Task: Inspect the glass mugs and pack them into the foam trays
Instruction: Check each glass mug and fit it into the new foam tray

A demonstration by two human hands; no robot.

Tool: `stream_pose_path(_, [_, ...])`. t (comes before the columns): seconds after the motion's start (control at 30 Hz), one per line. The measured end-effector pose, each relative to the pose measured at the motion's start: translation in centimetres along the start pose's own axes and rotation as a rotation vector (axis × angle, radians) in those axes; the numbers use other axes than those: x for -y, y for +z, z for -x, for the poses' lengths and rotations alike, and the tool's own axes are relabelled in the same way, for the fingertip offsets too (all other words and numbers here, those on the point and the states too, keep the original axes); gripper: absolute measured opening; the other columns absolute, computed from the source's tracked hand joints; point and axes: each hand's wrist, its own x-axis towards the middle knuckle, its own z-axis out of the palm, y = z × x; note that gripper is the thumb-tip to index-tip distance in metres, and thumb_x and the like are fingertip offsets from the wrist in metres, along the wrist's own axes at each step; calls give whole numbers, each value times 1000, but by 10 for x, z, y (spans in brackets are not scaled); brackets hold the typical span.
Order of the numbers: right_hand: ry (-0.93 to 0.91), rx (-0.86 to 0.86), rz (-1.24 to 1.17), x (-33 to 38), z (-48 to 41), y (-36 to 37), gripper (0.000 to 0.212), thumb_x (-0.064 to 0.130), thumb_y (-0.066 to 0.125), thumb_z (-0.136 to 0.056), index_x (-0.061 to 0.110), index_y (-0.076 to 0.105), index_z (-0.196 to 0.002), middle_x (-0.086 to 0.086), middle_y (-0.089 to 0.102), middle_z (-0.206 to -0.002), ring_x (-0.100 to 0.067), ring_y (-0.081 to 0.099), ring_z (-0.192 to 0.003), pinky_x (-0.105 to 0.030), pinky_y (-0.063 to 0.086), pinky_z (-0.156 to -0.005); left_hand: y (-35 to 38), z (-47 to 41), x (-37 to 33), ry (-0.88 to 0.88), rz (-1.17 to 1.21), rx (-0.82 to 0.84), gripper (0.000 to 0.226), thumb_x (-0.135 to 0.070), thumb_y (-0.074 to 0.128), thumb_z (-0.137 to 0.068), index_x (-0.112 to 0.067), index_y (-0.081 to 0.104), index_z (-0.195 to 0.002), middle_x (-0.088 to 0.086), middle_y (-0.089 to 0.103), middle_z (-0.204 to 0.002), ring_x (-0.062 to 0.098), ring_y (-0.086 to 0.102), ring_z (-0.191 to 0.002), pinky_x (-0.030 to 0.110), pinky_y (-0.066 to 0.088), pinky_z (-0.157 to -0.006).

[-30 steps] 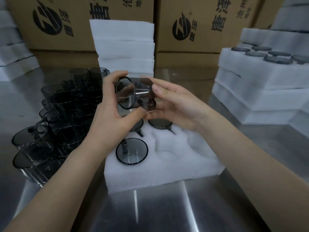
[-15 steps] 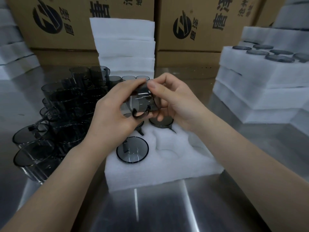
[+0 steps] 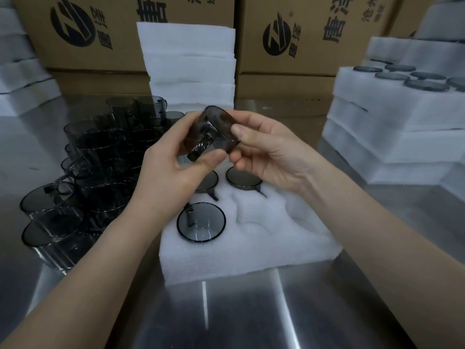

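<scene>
I hold a smoky grey glass mug point(image 3: 218, 127) in both hands above the white foam tray point(image 3: 251, 250). My left hand point(image 3: 171, 170) grips it from the left, thumb under its handle. My right hand point(image 3: 266, 149) pinches its wall from the right. The mug lies tilted, its handle pointing down towards me. Three mugs sit in the tray's pockets: one mug point(image 3: 201, 221) at the front left with its mouth up, another mug point(image 3: 242, 178) behind it at the right, a third partly hidden under my left hand. The front right pocket point(image 3: 261, 222) is empty.
A crowd of several loose grey mugs point(image 3: 83, 172) stands on the steel table point(image 3: 251, 311) at the left. A stack of empty foam trays point(image 3: 191, 69) rises behind my hands. Filled, stacked foam trays point(image 3: 392, 117) sit at the right. Cardboard boxes point(image 3: 302, 34) line the back.
The mug has been turned in my hands: its open mouth faced left a second ago, and now the handle points down towards me. Both hands have stayed over the tray.
</scene>
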Motion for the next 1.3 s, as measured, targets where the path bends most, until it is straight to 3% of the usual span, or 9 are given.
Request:
stream_pose_path(0.17, [-73, -166, 235, -8, -2, 3, 25, 25, 71, -80, 11, 53, -91, -5, 64, -66, -16, 53, -39, -21, 39, -34, 0, -1, 0, -14, -83, 84, 48, -34, 70, -77, -43, 55, -122, -19, 65, -110, 5, 59, -108, 25, 45, -97])
stream_pose_path(0.33, [-128, -315, 399, -12, -5, 8, 30, 37, 50, -101, 15, 43, -82, -12, 61, -63, -28, 57, -41, -25, 42, -35, 1, -1, 0, 85, -216, 163, 68, -18, 77, -80, -25, 47, -140, -13, 54, -127, -1, 49, -119, 16, 37, -103])
stream_pose_path(0.47, [-102, -199, 327, -11, -3, 11, 24, 42, 59, -92, 20, 49, -94, -10, 64, -89, -30, 68, -66, -39, 53, -52, 2, -2, 1, 93, -245, 161, 87, -6, 75, -80, -25, 29, -151, -15, 40, -146, -3, 37, -135, 17, 31, -111])
stream_pose_path(0.6, [-174, -132, 543, -14, -1, 10, 52, 9, 79, -78, 20, 53, -122, -10, 62, -120, -19, 67, -101, -41, 60, -78, 2, -2, 1, -37, -142, 132, 102, -35, 72, -73, -30, 12, -155, -58, 31, -121, -29, 35, -117, -1, 33, -94])
stream_pose_path(0.73, [-255, -159, 615, -16, 0, 18, 52, -3, 75, -77, 17, 54, -120, -2, 60, -117, -23, 61, -114, -46, 49, -101, 4, -2, -2, -63, -145, 139, 102, -42, 79, -68, -32, 22, -152, -42, 48, -120, -27, 43, -111, -6, 32, -84])
stream_pose_path(0.83, [-293, -200, 724, -19, 1, 24, 41, 10, 73, -83, 19, 52, -117, 1, 61, -113, -17, 61, -111, -44, 48, -99, 5, -1, -6, -15, -188, 98, 79, -35, 74, -69, -33, 40, -141, -47, 54, -103, -25, 50, -101, -4, 35, -80])
stream_pose_path(1.0, [-356, -242, 755, -17, 4, 30, 23, 28, 62, -91, 25, 56, -113, 21, 63, -99, 6, 61, -97, -13, 46, -84, 5, -2, -12, -11, -187, 21, 70, -23, 75, -74, -28, 48, -138, -19, 66, -113, -9, 60, -104, 11, 46, -89])
stream_pose_path(1.17, [-361, -235, 636, -17, 2, 26, 12, 26, 57, -94, 21, 60, -104, 6, 67, -99, -10, 65, -98, -34, 52, -89, 7, -2, -14, 15, -207, 22, 76, -27, 78, -75, -22, 44, -143, -13, 64, -123, -7, 57, -111, 11, 43, -95])
stream_pose_path(1.3, [-293, -196, 396, -16, 0, 26, 12, 19, 51, -99, 19, 58, -89, 2, 66, -85, -12, 63, -79, -28, 51, -66, 9, -1, -11, 60, -233, 30, 80, -23, 79, -78, -20, 40, -147, -17, 60, -120, -15, 51, -112, -1, 35, -90])
